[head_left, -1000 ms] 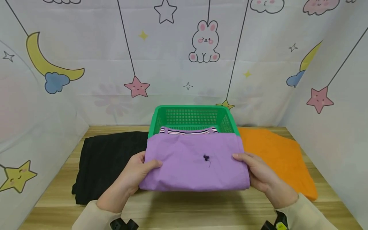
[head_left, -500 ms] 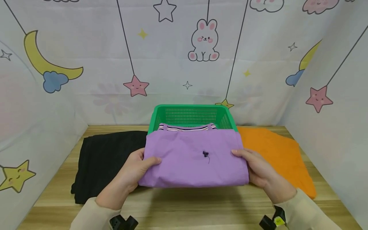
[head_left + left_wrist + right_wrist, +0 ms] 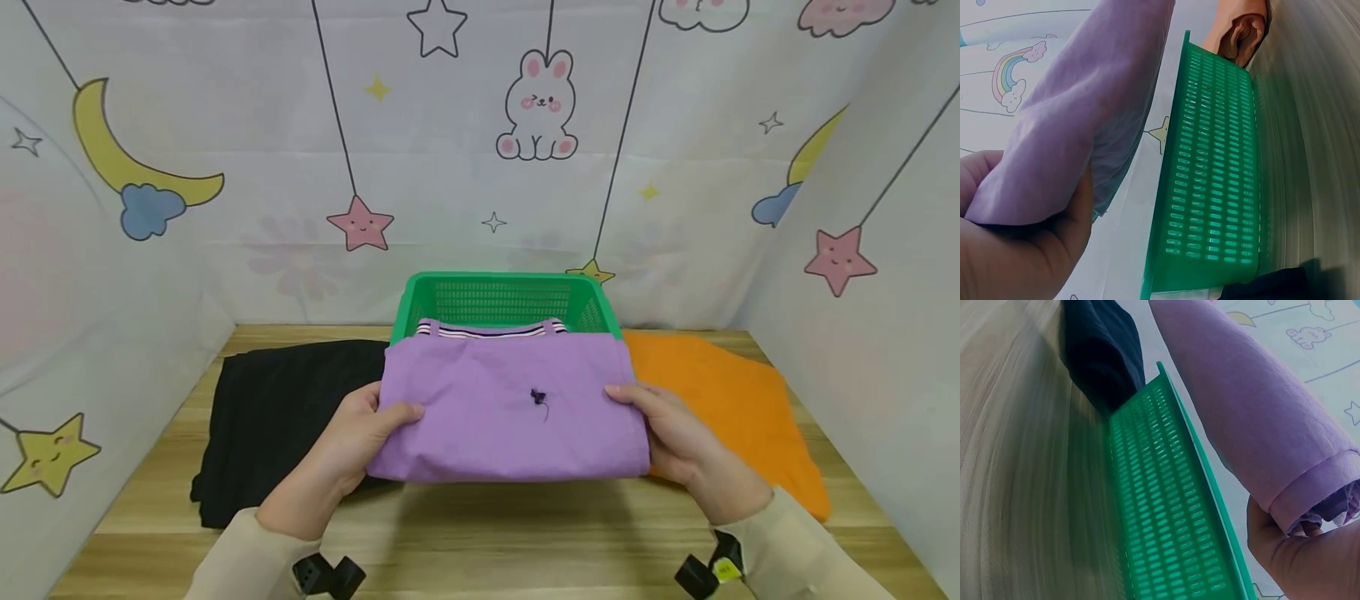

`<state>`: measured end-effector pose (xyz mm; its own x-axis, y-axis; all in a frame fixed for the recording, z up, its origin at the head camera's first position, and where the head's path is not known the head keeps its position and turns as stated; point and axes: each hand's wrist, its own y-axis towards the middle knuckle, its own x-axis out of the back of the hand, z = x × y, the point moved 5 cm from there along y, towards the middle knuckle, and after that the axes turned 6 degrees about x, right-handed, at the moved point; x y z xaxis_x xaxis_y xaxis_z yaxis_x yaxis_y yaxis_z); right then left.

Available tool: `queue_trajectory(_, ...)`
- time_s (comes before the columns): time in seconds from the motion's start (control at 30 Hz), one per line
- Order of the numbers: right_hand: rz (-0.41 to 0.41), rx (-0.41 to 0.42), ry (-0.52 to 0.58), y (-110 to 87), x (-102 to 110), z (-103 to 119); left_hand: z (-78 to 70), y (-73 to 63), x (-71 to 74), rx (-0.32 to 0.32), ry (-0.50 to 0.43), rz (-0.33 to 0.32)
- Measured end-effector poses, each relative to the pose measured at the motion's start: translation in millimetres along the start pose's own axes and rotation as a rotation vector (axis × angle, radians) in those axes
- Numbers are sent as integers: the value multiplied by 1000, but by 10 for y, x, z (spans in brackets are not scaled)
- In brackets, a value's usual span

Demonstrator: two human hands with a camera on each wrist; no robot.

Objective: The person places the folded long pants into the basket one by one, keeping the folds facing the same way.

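Note:
A folded purple garment with a striped band along its top edge and a small dark mark on its front is held up off the table between both hands. My left hand grips its left end, thumb on top and fingers underneath. At the other end my right hand holds it the same way. Both wrist views show the purple cloth raised beside the green basket, apart from the table. The folded end of the garment shows loose layers inside near the right hand.
The green plastic basket stands behind the garment, its front hidden. Folded black cloth lies at the left of the wooden table, orange cloth at the right. A patterned curtain encloses the back and sides.
The garment and both hands have risen slightly toward the basket, with the same grip. The black and orange cloths and the basket stay put.

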<state>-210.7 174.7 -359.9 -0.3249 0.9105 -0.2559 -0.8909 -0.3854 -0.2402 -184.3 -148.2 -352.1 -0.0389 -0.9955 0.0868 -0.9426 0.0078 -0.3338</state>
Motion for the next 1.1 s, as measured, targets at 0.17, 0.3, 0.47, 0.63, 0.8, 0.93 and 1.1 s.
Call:
queue_trajectory(0.17, -40, 13, -39, 16, 25, 15, -7, 22, -8, 10, -1, -5)
queue_trajectory(0.3, -50, 25, -56, 31, 40, 18, -8, 31, -15, -1, -6, 2)
queue_trajectory(0.47, -49, 32, -71, 46, 56, 20, -13, 46, -24, -12, -11, 5)
queue_trajectory(0.63, -67, 32, -79, 59, 64, 23, -24, 58, -24, -14, -5, -10)
queue_trajectory(0.8, -75, 30, -78, 80, 61, 13, -11, 76, -20, -3, -6, -16)
queue_trajectory(0.93, -69, 29, -76, 98, 64, 14, -9, 94, -25, 0, 0, -23)
queue_trajectory(1.1, -82, 26, -82, 116, 81, 24, -8, 121, -31, 3, 13, -29)
